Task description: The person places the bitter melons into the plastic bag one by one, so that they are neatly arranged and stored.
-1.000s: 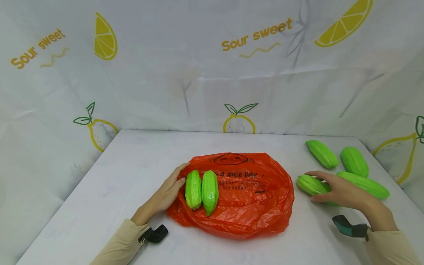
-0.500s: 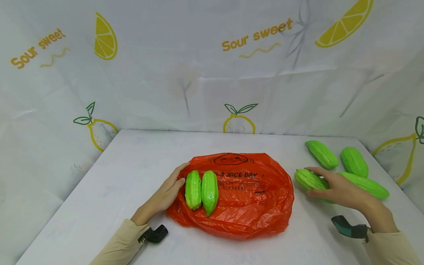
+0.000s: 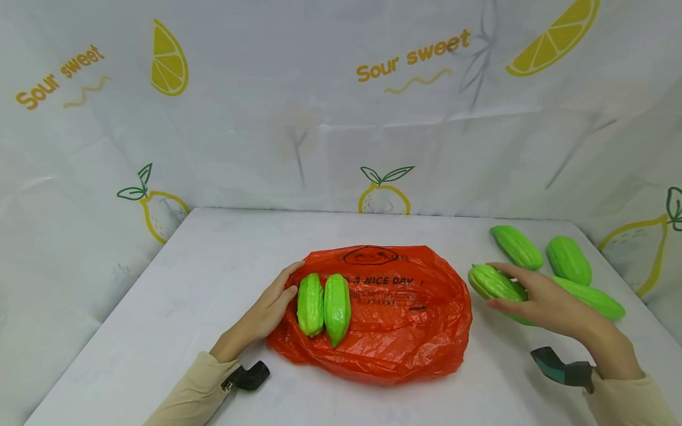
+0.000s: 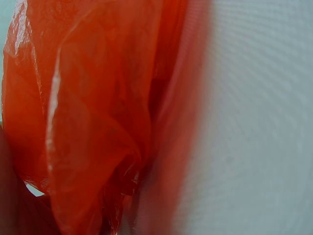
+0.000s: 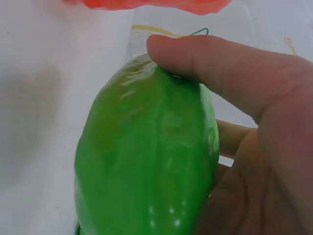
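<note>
In the head view a red plastic bag (image 3: 405,331) lies spread on the table, its film filling much of the left wrist view. Two green bitter melons (image 3: 337,310) lie side by side at its left. My left hand (image 3: 269,310) holds the bag's left edge, thumb beside the nearer melon; its fingertips are partly hidden. To the right of the bag, my right hand (image 3: 551,302) grips another bitter melon (image 3: 495,283) between thumb and fingers. That melon (image 5: 142,156) fills the middle of the right wrist view, with the thumb (image 5: 195,58) lying over its end.
Two bitter melons (image 3: 517,247) (image 3: 569,260) lie at the table's back right. One more melon (image 3: 594,296) lies behind the right hand, partly covered by it. White cloth (image 3: 256,148) with lemon prints hangs behind the table (image 3: 213,254).
My right hand has moved a little left and up with the bitter melon, bringing it nearer the bag. The left hand and the bag have stayed in place.
</note>
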The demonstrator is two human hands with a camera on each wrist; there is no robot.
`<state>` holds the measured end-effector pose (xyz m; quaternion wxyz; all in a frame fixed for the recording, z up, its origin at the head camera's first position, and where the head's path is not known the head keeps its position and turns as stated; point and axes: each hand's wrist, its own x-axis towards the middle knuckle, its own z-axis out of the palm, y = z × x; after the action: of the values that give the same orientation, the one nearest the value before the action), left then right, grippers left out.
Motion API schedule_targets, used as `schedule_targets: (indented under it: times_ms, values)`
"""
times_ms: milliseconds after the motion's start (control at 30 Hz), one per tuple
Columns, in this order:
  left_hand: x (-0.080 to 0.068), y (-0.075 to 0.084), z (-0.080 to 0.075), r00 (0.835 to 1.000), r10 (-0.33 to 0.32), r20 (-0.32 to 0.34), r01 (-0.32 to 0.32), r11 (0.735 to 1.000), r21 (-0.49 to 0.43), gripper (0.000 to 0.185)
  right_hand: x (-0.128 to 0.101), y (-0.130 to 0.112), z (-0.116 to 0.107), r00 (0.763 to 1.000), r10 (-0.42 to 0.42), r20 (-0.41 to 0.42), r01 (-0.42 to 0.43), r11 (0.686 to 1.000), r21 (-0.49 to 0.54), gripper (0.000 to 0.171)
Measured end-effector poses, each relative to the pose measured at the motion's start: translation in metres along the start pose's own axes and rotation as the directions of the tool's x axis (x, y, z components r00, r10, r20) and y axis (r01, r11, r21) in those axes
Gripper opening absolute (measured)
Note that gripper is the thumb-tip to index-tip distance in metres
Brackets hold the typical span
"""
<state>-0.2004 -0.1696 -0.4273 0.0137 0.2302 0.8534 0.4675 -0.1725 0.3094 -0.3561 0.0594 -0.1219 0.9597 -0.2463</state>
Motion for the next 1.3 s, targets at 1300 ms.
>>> schedule_targets:
  times_ms: [1300]
  values:
    - [0.001, 0.000, 0.000, 1.000, 0.007, -0.001, -0.007, 1.000, 0.007, 0.049, -0.018, -0.049, -0.015, 0.983, 0.043, -0.180, -0.032, 0.998, 0.062, 0.083]
